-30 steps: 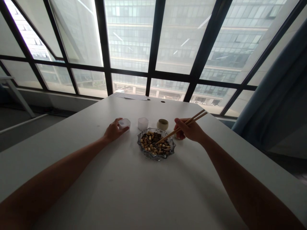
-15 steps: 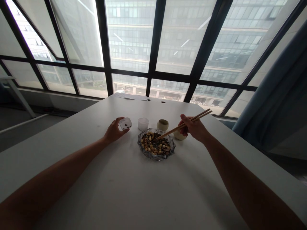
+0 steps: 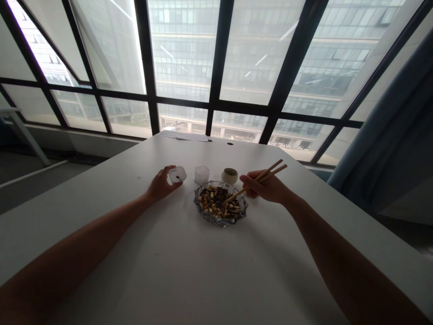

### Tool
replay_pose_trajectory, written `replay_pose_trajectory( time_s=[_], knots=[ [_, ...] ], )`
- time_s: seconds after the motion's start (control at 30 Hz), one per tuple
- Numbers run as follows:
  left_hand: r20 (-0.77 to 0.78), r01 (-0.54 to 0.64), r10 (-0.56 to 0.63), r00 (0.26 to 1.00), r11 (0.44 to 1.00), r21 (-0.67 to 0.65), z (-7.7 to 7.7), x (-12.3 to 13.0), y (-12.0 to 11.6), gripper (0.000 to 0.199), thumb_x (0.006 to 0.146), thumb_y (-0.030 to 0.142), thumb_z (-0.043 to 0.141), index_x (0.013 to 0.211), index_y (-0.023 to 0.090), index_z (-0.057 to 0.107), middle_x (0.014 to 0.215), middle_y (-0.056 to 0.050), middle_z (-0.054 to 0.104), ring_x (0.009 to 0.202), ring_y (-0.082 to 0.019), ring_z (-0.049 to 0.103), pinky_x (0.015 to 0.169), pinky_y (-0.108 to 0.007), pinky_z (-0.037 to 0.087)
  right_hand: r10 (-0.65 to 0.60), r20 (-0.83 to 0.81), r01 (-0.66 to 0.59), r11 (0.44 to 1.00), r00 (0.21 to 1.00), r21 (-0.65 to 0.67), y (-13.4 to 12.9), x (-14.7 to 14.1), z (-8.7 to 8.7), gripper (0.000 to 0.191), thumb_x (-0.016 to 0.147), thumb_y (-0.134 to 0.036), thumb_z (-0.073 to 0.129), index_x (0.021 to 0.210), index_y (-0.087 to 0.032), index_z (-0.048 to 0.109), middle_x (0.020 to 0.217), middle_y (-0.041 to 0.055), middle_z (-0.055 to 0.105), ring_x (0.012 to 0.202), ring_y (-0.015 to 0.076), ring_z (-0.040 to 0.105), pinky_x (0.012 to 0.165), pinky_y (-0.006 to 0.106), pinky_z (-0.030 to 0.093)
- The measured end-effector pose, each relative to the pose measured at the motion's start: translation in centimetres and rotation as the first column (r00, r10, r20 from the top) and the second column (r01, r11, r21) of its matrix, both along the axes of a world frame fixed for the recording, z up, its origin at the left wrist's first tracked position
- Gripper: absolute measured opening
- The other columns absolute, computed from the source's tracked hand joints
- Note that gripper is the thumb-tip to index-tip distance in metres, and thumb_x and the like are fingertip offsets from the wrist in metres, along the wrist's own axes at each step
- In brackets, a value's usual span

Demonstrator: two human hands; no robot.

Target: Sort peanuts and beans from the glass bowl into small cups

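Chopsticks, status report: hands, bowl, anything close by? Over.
Left hand holds clear cup. Right hand holds chopsticks, tips inside glass bowl. Round pot close behind bowl.

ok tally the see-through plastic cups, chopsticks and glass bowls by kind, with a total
See-through plastic cups: 2, the held cup in the left hand and the standing cup
Chopsticks: 2, both in the right hand
Glass bowl: 1
Total: 5

Tall black-framed glass windows (image 3: pixel 184 49) span ten to two o'clock, bright with daylight. A long blue cloth curtain (image 3: pixel 395 108) hangs near three, a slender white metal frame (image 3: pixel 30 140) stands at nine, and a smooth white table (image 3: pixel 209 271) spreads toward six.
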State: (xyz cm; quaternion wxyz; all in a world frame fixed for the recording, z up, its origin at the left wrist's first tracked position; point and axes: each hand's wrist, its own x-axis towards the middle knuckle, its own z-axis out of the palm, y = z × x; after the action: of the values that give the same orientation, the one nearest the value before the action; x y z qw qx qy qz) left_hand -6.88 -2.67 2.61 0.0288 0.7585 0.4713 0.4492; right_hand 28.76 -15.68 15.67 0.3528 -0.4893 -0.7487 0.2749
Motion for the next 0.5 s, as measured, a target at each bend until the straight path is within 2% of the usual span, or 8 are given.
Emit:
replay_pose_trajectory(
  time_s=[0.23, 0.5],
  knots=[
    [0.001, 0.000, 0.000, 1.000, 1.000, -0.006, 0.15, 0.08, -0.09, 0.067, 0.073, 0.047, 0.074, 0.130, 0.019, 0.053, 0.124, -0.015, 0.066, 0.107, -0.031, 0.066, 0.088, -0.045, 0.057, 0.070, 0.093, -0.074, 0.997, 0.993, 0.037, -0.36, -0.43, 0.11, 0.058, 0.085, -0.072, 0.058, 0.065, -0.018, 0.062, 0.052, 0.0037, 0.064, 0.043, 0.0124, 0.060, 0.041, 0.022, 0.047],
    [-0.002, 0.004, -0.004, 1.000, 1.000, -0.006, 0.11, 0.06, -0.08, 0.065, 0.074, 0.047, 0.073, 0.129, 0.019, 0.053, 0.124, -0.015, 0.066, 0.108, -0.031, 0.066, 0.088, -0.045, 0.057, 0.077, 0.059, -0.080, 0.996, 0.995, 0.049, -0.16, -0.32, -0.14, 0.060, 0.083, -0.074, 0.059, 0.066, -0.017, 0.063, 0.054, 0.0044, 0.065, 0.045, 0.0126, 0.060, 0.041, 0.022, 0.047]
  ],
)
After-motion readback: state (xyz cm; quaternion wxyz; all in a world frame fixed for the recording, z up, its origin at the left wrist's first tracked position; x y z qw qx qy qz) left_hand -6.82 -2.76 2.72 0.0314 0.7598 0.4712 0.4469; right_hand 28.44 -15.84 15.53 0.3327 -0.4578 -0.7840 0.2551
